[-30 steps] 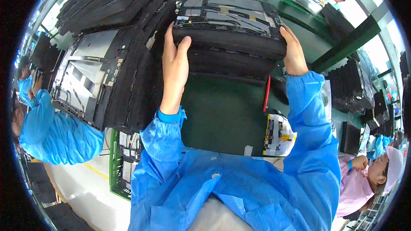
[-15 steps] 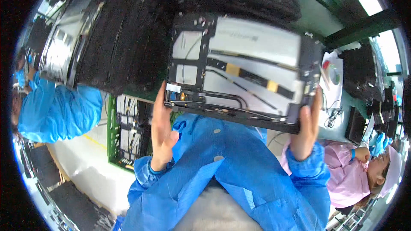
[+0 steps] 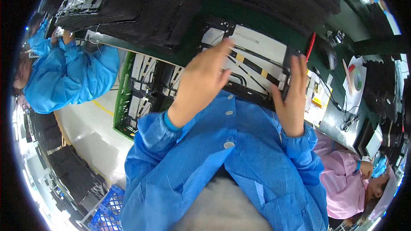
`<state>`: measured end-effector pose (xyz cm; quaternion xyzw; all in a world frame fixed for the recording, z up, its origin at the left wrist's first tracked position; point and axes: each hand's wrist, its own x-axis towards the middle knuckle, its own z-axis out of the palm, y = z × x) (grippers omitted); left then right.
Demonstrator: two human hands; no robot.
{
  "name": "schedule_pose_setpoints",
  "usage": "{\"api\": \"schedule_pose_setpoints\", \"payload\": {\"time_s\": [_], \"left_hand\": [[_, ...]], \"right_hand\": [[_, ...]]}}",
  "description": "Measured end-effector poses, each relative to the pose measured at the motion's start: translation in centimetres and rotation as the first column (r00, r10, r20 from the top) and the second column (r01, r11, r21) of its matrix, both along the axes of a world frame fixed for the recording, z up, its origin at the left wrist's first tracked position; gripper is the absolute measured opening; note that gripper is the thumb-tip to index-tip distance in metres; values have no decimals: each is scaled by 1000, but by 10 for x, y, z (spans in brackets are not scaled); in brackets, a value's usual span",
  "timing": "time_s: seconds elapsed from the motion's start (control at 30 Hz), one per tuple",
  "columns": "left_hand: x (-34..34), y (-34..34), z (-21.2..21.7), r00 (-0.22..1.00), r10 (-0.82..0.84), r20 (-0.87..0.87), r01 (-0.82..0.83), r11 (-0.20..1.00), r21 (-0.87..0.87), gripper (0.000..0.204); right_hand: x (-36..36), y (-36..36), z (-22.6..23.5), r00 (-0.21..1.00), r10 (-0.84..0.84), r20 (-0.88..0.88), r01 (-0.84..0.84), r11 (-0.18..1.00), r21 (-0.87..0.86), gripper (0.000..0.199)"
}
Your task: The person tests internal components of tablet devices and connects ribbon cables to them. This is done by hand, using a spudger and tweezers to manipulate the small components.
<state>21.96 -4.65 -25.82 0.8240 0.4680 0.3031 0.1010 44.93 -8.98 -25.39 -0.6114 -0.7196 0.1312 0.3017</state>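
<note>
A black open-frame electronic device assembly (image 3: 261, 42), with white panels and black-and-gold flat cables inside, lies at the near edge of the dark green workbench (image 3: 192, 30). Over its left part is my left hand (image 3: 199, 77), fingers stretched out, somewhat blurred and hiding that side. At the right end of the assembly, my right hand (image 3: 293, 98) is held with the thumb apart from the straight fingers. Neither hand grips anything; whether fingertips touch the frame I cannot tell.
Stacked black sheets (image 3: 154, 4) fill the far side of the bench. To the right are a red pen (image 3: 311, 45), a dark mouse (image 3: 329, 55), a green tape roll (image 3: 357, 79) and cables. A green crate (image 3: 123, 102) holds similar assemblies. Co-workers in blue (image 3: 70, 77) and pink (image 3: 342, 179) sit nearby.
The device assembly, held up between both hands before, now lies on the bench. Both hands have let go. My left hand has moved right and up over it; the view has shifted too.
</note>
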Motion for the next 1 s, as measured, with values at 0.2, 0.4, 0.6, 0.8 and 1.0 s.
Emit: {"api": "schedule_pose_setpoints", "payload": {"time_s": [0.2, 0.4, 0.6, 0.8, 1.0], "left_hand": [[28, 51, 1, 824, -331, -460, 450, 875, 177, 22], [25, 67, -10, 731, -424, -535, 626, 728, 279, 16], [31, 64, 9, 739, -395, -545, 646, 647, 406, 11], [5, 43, 25, 957, -285, 62, 257, 924, 283, 51], [-16, 17, -4, 937, 290, 193, -243, 941, -236, 61]], "right_hand": [[-16, 39, -5, 987, 92, 129, -86, 995, -48, 47], [0, 43, -8, 961, 249, 119, -252, 968, 10, 48], [-6, 43, -1, 953, 253, 165, -264, 963, 50, 56], [4, 36, -1, 997, 73, 20, -75, 989, 131, 31], [44, 13, -19, 899, 53, -434, -66, 998, -14, 11]]}}
